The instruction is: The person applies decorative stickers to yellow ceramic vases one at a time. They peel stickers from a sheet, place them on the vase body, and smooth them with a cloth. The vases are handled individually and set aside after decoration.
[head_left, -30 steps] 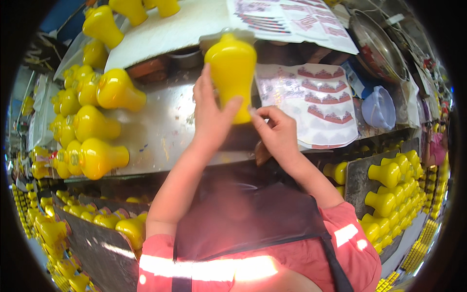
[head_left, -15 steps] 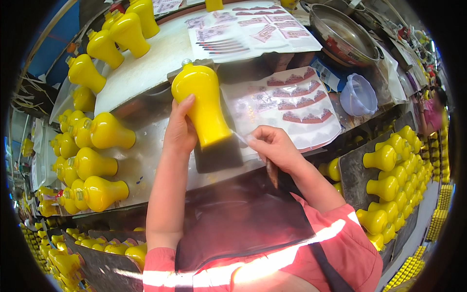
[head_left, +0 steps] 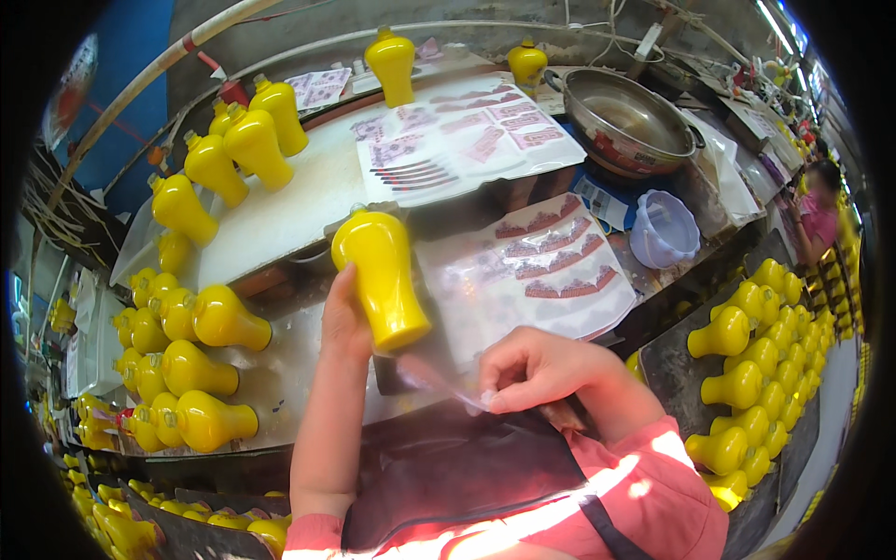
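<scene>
My left hand [head_left: 345,322] is closed round the side of a glossy yellow bottle [head_left: 378,266], with the bottle's neck pointing away from me and its base toward me. Just off that base, a thin translucent film [head_left: 431,378] with a pinkish tint is blurred by motion. My right hand [head_left: 537,371] pinches the film's near end between thumb and fingers. Whether the film's far end touches the bottle cannot be made out. Below the right hand shows part of a brown object [head_left: 563,415], mostly hidden by the palm.
Printed decal sheets [head_left: 560,252] lie right of the bottle, with another sheet [head_left: 467,131] on the raised white board [head_left: 308,201]. Several yellow bottles [head_left: 219,418] lie at left; more fill racks [head_left: 733,387] at right. A lilac basin [head_left: 665,233] and a metal pan [head_left: 630,117] stand beyond.
My right hand has drawn back from the bottle's base toward my body, with the film trailing from its fingers. The left hand still holds the bottle. The view has tilted up.
</scene>
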